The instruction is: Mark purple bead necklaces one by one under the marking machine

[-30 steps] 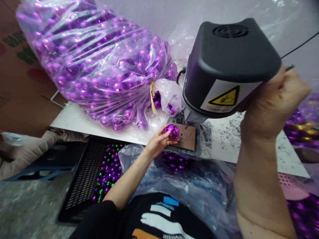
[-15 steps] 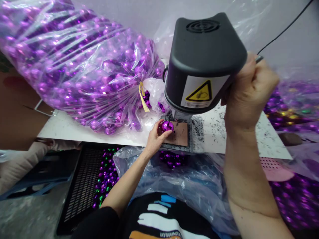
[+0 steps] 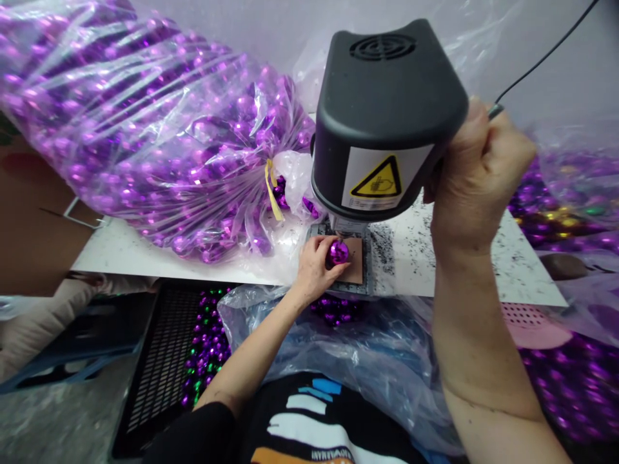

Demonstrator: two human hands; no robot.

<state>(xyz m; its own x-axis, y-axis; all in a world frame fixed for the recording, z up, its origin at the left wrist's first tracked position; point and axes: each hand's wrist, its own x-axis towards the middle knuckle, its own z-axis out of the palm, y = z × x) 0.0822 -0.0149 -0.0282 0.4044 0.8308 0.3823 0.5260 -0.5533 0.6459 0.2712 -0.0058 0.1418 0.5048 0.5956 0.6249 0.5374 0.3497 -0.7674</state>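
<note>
Between the thumb and fingers of my left hand (image 3: 316, 265) is a shiny purple faceted ball (image 3: 339, 252). It sits over the brown pad (image 3: 356, 261) on the base of a black press machine (image 3: 387, 116), directly under the machine's head. A yellow warning label (image 3: 378, 182) faces me on the housing. My right hand (image 3: 483, 174) is wrapped round a lever handle (image 3: 496, 111) at the machine's right side; most of the handle is hidden by the fist.
A large clear bag of purple balls (image 3: 159, 129) fills the table's left side. Below stands a black crate (image 3: 159, 361) with purple and green beads. Clear plastic (image 3: 358, 361) covers my lap. A pink perforated basket (image 3: 534, 325) is at right. Another person's sleeve (image 3: 43, 328) shows at left.
My left hand has moved right with the purple ball, bringing it from the pad's left edge to beneath the press head. My right hand stays on the lever; the view has shifted slightly.
</note>
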